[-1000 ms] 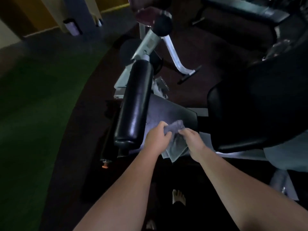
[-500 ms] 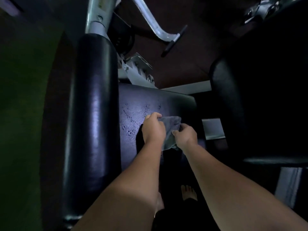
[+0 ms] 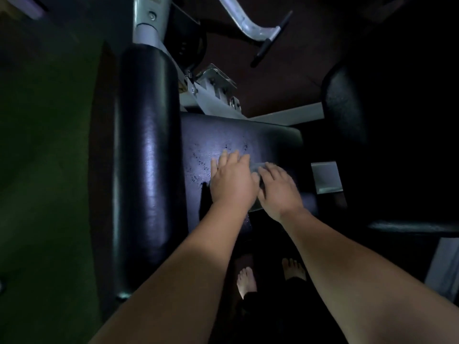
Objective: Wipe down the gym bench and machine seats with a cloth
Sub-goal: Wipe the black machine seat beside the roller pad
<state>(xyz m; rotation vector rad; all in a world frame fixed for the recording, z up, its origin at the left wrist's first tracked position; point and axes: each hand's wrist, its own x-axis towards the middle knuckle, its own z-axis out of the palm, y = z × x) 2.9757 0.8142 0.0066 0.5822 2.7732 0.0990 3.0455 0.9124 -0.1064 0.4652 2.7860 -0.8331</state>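
Down on the dark machine seat [image 3: 248, 137], both hands lay flat, fingers spread, pressing a grey cloth [image 3: 255, 167] against the pad. The left hand [image 3: 232, 182] sat at about ten o'clock of the right hand [image 3: 278, 189], the two side by side and touching at the thumbs. Only slivers of the cloth showed: a strip between the fingers and an edge under the right palm near the seat's six o'clock rim. Whether either hand pinched the fabric could not be told; both looked open and flattened on it. Small dark specks marked the seat at twelve o'clock of the left fingertips. A long black roller pad [image 3: 149, 157] ran along the seat's nine o'clock side. Bare feet [image 3: 246, 281] stood on the floor at six o'clock.
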